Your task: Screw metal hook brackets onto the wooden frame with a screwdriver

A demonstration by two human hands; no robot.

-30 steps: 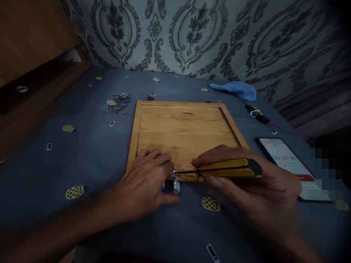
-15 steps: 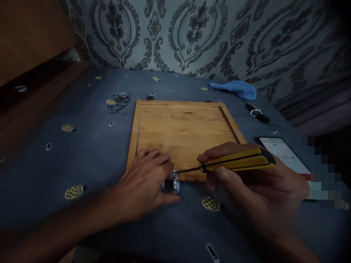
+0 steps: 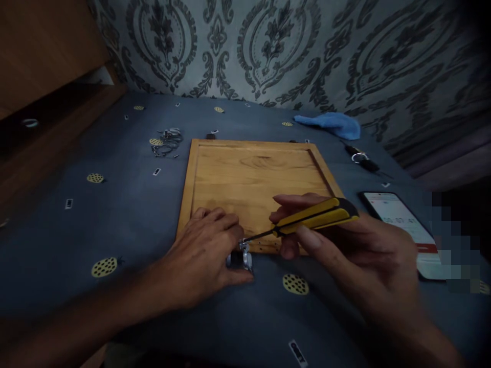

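Observation:
A framed wooden panel lies flat on the patterned blue cloth. At its near edge sits a shiny metal hinge, partly covered by my left hand, whose fingers rest over the panel with the thumb below, gripping the hinge against the edge. My right hand is closed around the yellow-and-black handle of a screwdriver. Its thin shaft slants down to the left, and the tip meets the hinge. A few small dark holes show in the panel's edge strip right of the hinge.
Loose metal hardware lies in a small heap left of the panel. A blue rag, keys on a ring and a phone are on the right. Wooden furniture stands at the left, a patterned wall behind.
My right hand and the screwdriver handle have shifted left, and the shaft now slants more steeply. The tip stays at the hinge. My left hand has hardly moved.

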